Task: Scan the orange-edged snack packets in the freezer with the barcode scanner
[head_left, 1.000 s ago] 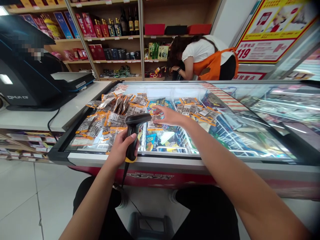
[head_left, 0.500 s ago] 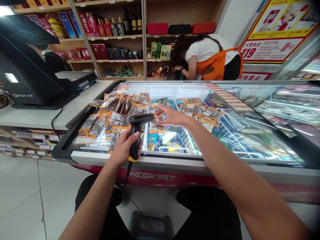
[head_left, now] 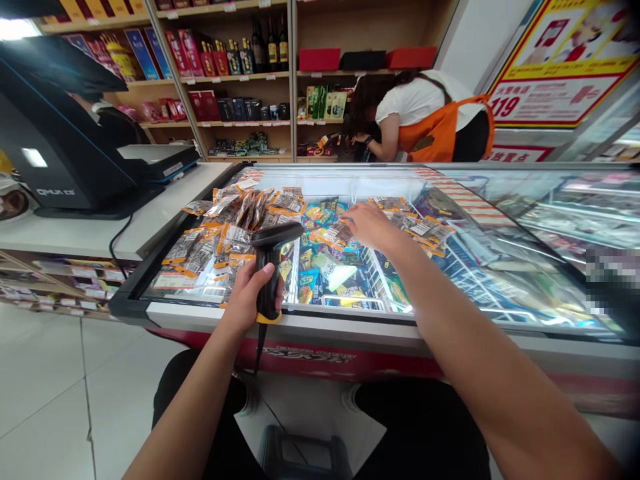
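Observation:
My left hand [head_left: 250, 291] is wrapped around the grip of a black barcode scanner [head_left: 270, 267] with a yellow base, its head tilted up over the freezer's front edge. Between the fingertips of my right hand [head_left: 371, 227] is the corner of a snack packet [head_left: 337, 233] with orange edges, above the middle of the glass lid. A heap of similar packets [head_left: 250, 210] covers the left part of the lid. To the right of my hand lies a smaller group of packets [head_left: 430, 233], partly hidden by my wrist.
Blue bags [head_left: 310, 287] and wire baskets show inside the chest freezer [head_left: 200, 313]. A counter [head_left: 150, 233] with a dark weighing terminal [head_left: 65, 133] stands at the left. Behind the freezer, a person in an orange apron [head_left: 430, 133] bends beside the shelves [head_left: 240, 80].
My right hand has moved right, fingers closing, and the packet has shifted right with it. My left hand still holds the scanner, nearly unmoved.

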`<state>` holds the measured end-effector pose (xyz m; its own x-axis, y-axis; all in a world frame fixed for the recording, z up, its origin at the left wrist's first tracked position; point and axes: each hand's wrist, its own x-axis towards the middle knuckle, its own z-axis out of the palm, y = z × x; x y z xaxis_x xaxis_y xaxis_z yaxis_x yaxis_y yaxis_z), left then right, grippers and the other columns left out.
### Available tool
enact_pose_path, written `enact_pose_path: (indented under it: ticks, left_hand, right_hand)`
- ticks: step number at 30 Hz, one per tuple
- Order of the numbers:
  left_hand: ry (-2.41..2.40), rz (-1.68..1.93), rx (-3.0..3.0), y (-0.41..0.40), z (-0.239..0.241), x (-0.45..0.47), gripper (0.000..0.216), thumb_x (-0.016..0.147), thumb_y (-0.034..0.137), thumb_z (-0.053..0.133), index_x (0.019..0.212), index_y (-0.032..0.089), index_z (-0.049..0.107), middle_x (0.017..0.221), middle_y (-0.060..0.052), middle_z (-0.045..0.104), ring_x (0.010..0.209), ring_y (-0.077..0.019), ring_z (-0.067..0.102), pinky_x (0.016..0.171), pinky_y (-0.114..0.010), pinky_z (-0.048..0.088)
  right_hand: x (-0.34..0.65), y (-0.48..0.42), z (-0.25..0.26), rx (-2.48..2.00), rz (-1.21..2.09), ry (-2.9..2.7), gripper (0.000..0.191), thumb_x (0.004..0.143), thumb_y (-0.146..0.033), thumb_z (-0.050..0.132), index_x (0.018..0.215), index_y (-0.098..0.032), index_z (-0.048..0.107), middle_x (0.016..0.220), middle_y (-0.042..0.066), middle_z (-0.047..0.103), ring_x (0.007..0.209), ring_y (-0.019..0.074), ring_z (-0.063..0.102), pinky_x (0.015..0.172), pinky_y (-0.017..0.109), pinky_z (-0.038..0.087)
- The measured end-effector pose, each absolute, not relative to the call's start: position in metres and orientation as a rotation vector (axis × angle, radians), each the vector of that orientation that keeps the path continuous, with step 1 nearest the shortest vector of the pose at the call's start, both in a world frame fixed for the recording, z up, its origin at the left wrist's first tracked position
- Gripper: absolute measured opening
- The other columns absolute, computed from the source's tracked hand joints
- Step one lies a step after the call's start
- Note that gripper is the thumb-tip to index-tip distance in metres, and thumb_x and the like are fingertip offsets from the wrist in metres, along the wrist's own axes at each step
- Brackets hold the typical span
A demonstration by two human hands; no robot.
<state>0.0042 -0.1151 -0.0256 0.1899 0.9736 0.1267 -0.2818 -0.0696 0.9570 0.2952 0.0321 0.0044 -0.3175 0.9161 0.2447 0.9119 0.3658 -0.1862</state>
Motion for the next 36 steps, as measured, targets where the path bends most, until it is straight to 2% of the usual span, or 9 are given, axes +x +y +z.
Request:
enact_pose_path:
  ticks: [5,10,13,16,19,21,27,31,36]
  left_hand:
    - [0.803,1.263,1.156,-0.114,-0.028,0.004,0.038,0.093,0.054,0.069,0.101,0.019,0.057,0.065,0.002,0.064,0.044,-0.0121,0.056,0.044,-0.024,0.042]
    - [0.805,1.246,1.178,-0.115,-0.026,0.004,0.039,0.094,0.055,0.068,0.102,0.019,0.058,0.065,0.002,0.064,0.044,-0.0123,0.056,0.044,-0.024,0.042]
    - [0.809,1.252,1.174,-0.115,-0.025,0.005,0.038,0.093,0.054,0.069,0.101,0.019,0.057,0.065,0.003,0.064,0.044,-0.0122,0.056,0.043,-0.024,0.042]
    - [0.800,1.268,1.166,-0.115,-0.026,0.006,0.037,0.094,0.053,0.068,0.099,0.019,0.056,0.065,0.003,0.063,0.044,-0.0120,0.056,0.045,-0.024,0.043]
    - [0.783,1.275,1.168,-0.114,-0.027,0.005,0.036,0.095,0.053,0.068,0.102,0.019,0.056,0.065,0.003,0.064,0.044,-0.0120,0.056,0.045,-0.024,0.042]
    - [0.780,1.274,1.172,-0.114,-0.027,0.004,0.036,0.095,0.053,0.067,0.102,0.019,0.056,0.065,0.003,0.064,0.044,-0.0121,0.057,0.045,-0.024,0.043]
    - [0.788,1.269,1.167,-0.115,-0.027,0.005,0.039,0.092,0.055,0.070,0.100,0.020,0.055,0.065,0.003,0.063,0.045,-0.0124,0.057,0.044,-0.024,0.043]
    - [0.784,1.263,1.174,-0.115,-0.026,0.005,0.037,0.093,0.053,0.069,0.099,0.020,0.055,0.065,0.003,0.063,0.045,-0.0124,0.057,0.045,-0.024,0.044]
    - [0.799,1.143,1.208,-0.115,-0.023,0.003,0.035,0.093,0.051,0.070,0.096,0.020,0.054,0.063,0.003,0.063,0.043,-0.0121,0.056,0.043,-0.023,0.043]
  right_hand:
    - [0.283,0.026,-0.003,-1.545,0.228,-2.431,0.039,0.095,-0.053,0.069,0.122,-0.026,0.076,0.140,0.016,0.065,0.142,0.0463,0.052,0.115,0.064,0.045]
    - [0.306,0.034,-0.003,-1.657,0.217,-2.454,0.034,0.086,-0.044,0.076,0.113,-0.023,0.075,0.129,0.017,0.069,0.126,0.0447,0.064,0.109,0.063,0.051]
    - [0.312,0.037,-0.004,-1.787,-0.029,-2.378,0.033,0.082,-0.045,0.079,0.102,-0.018,0.077,0.114,0.020,0.073,0.120,0.0467,0.066,0.116,0.071,0.039]
    - [0.287,0.031,-0.007,-1.605,-0.130,-2.301,0.041,0.092,-0.046,0.071,0.121,-0.017,0.075,0.129,0.021,0.071,0.133,0.0454,0.060,0.120,0.070,0.034]
    - [0.243,0.020,-0.013,-1.251,0.052,-2.428,0.049,0.104,-0.039,0.058,0.149,-0.021,0.060,0.158,0.016,0.056,0.151,0.0377,0.046,0.124,0.060,0.038]
    - [0.217,0.015,-0.018,-1.182,0.132,-2.504,0.056,0.105,-0.043,0.059,0.154,-0.017,0.055,0.164,0.018,0.049,0.155,0.0384,0.041,0.125,0.059,0.036]
    - [0.214,0.015,-0.018,-1.143,0.128,-2.501,0.039,0.107,-0.040,0.057,0.137,-0.018,0.068,0.143,0.018,0.065,0.141,0.0376,0.054,0.119,0.058,0.043]
    - [0.244,0.014,-0.008,-1.112,0.172,-2.498,0.024,0.098,-0.034,0.071,0.118,-0.022,0.075,0.127,0.015,0.068,0.131,0.0368,0.058,0.111,0.055,0.049]
    - [0.266,0.016,0.000,-1.208,0.344,-2.484,0.025,0.089,-0.017,0.071,0.113,-0.026,0.075,0.132,0.011,0.066,0.125,0.0337,0.064,0.110,0.053,0.051]
